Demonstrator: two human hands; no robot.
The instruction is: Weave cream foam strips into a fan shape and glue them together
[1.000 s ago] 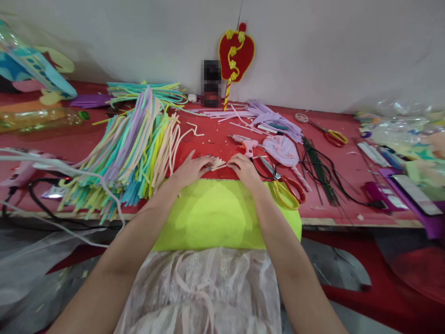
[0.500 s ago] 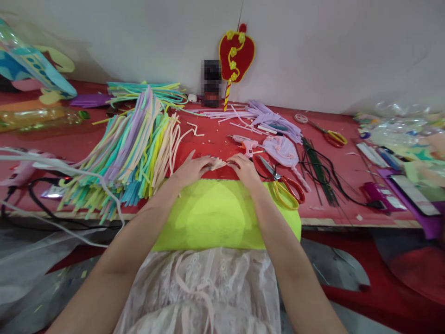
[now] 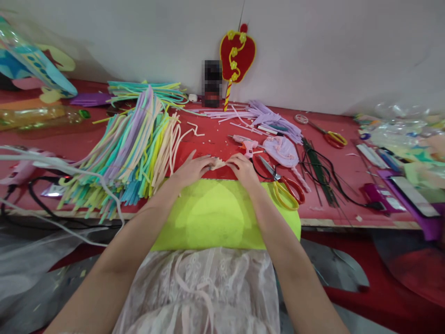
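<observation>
Over the near part of the red table, my left hand (image 3: 195,170) has its fingers closed around a small cream piece of bent pipe cleaner (image 3: 218,163). Opposite it, my right hand (image 3: 244,167) pinches the other end of that piece, fingertips together. Just beyond the right hand lies a pink glue gun (image 3: 246,144). Beside it are a flat lilac pipe-cleaner fan shape (image 3: 282,150) and scissors (image 3: 287,185) with red and yellow handles. A bright yellow-green board (image 3: 215,213) spans under my forearms.
A large heap of pastel pipe cleaners (image 3: 128,144) covers the left side. Lilac pipe cleaners (image 3: 274,118), a second pair of scissors (image 3: 335,138) and green stems (image 3: 321,174) lie to the right. A red fan-shaped decoration (image 3: 238,55) stands by the wall. White cables (image 3: 104,181) cross the left edge.
Both hands stay almost in place with the cream piece between them. The right fingers have shifted very slightly; the camera view has barely moved.
</observation>
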